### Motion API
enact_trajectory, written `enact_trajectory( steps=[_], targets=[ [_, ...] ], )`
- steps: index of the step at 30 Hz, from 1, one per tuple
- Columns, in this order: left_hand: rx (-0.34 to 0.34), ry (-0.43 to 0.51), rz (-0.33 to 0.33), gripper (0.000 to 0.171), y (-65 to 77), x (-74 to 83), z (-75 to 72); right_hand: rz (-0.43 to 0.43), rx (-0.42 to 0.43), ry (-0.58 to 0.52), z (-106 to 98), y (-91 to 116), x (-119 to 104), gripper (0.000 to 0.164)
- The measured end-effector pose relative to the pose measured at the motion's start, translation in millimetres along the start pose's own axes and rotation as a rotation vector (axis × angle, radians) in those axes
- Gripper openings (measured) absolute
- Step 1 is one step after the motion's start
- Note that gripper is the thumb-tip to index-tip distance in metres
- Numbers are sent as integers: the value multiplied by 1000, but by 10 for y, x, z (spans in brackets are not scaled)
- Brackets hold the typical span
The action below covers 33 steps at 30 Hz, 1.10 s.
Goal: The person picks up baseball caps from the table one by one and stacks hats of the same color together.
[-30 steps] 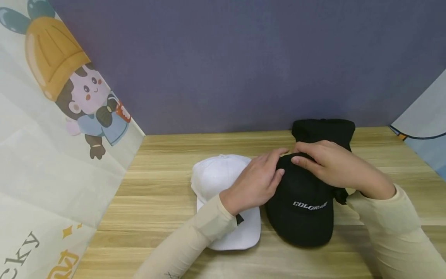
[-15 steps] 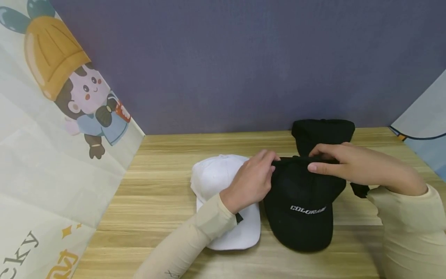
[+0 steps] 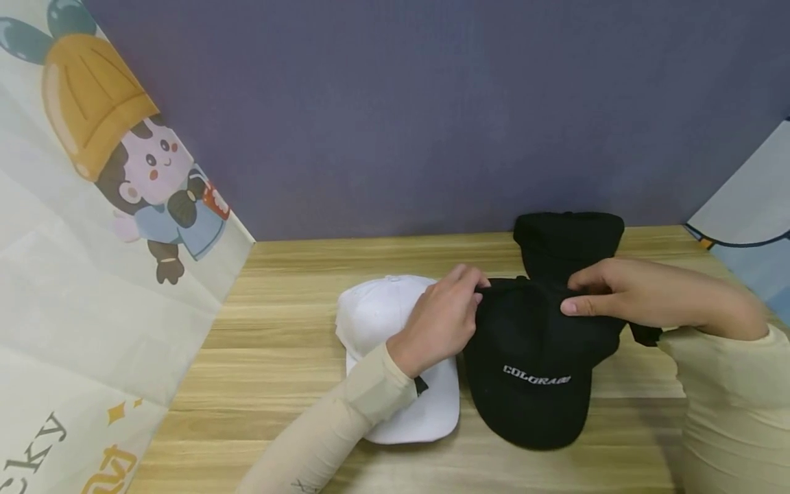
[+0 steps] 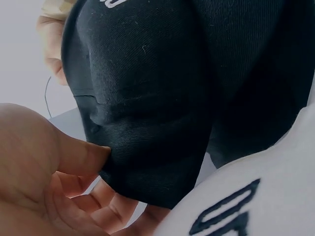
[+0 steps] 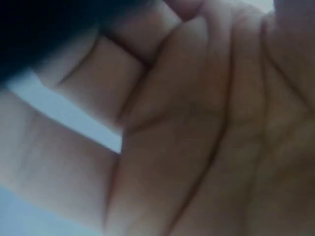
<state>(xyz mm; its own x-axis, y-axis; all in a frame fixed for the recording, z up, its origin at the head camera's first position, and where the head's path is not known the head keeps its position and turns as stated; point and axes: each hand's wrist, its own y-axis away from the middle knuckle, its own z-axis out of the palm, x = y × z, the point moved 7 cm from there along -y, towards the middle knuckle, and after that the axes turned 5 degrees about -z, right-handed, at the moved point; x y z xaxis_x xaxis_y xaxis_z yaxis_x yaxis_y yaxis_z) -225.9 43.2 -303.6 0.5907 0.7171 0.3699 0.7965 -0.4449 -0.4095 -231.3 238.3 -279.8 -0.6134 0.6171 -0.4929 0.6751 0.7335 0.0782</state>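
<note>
A black cap [image 3: 537,343] with white "COLORADO" lettering lies on the table, its brim toward me. My left hand [image 3: 439,319] pinches the cap's upper left edge; in the left wrist view the thumb [image 4: 83,155] lies on the cloth and the fingers pass behind it. On the upper right edge, my right hand [image 3: 642,291] grips the cap between thumb and fingers. The right wrist view is mostly palm [image 5: 192,132], with a blurred dark patch of cloth at its upper left. Beneath my left forearm sits a white cap [image 3: 382,312], partly covered.
Behind the held cap, another black cap [image 3: 568,237] stands at the back of the wooden table [image 3: 296,329], near the grey-blue wall panel [image 3: 432,123]. A cartoon-printed sheet [image 3: 80,274] borders the left side. At the back right there is a dark cable [image 3: 740,245].
My right hand has slid right along the black cap's upper edge, and my left fingers have closed on its left edge. The cap now looks flatter and wider on top. The white cap stays put.
</note>
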Motion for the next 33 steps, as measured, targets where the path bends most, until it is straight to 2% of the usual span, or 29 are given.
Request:
enact_trajectory(
  steps=[4, 9, 13, 20, 25, 33],
  targets=[
    [-19, 3, 0, 19, -6, -10, 24, -35, 7, 5, 23, -64, 29, 23],
    [-73, 3, -17, 31, 1, -25, 63, 27, 4, 41, 36, -126, 200, 27],
    [-119, -14, -8, 39, 15, -23, 107, 56, 13, 23, 50, -180, 318, 28],
    [-130, -93, 8, 43, 30, -10, 129, 79, 88, 23, 19, -248, 429, 27],
    [-141, -125, 10, 49, 36, 18, 145, 96, 92, 24, 33, -280, 514, 27],
    [-150, -182, 37, 38, 86, 94, 130, 151, 103, 43, 19, -272, 684, 29]
  ],
)
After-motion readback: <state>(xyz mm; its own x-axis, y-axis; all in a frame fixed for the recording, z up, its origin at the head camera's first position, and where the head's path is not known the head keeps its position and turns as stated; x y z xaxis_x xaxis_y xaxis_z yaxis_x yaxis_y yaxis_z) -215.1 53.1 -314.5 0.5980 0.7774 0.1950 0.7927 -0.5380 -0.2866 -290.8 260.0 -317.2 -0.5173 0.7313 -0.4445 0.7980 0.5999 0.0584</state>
